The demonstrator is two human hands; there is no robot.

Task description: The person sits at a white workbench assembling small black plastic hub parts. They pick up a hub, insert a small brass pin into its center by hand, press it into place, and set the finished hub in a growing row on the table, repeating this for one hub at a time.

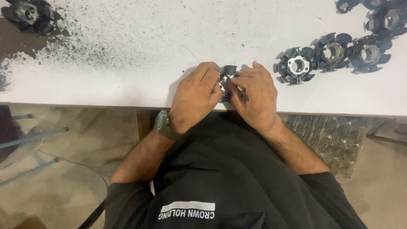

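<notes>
Both hands meet at the near edge of a white table (127, 51). Between them sits a small black star-shaped part with a metal core (229, 73), mostly covered by fingers. My left hand (196, 96), with a dark green watch on the wrist, grips its left side. My right hand (254, 93) closes on its right side, thumb and fingers pressing at the centre. What the fingertips do at the middle is hidden.
Three similar black-and-metal parts (296, 65) lie in a row to the right, with more (388, 19) at the far right corner. Another part (27, 15) rests at the far left amid dark dust. A sack of metal pieces (335, 140) stands below the table.
</notes>
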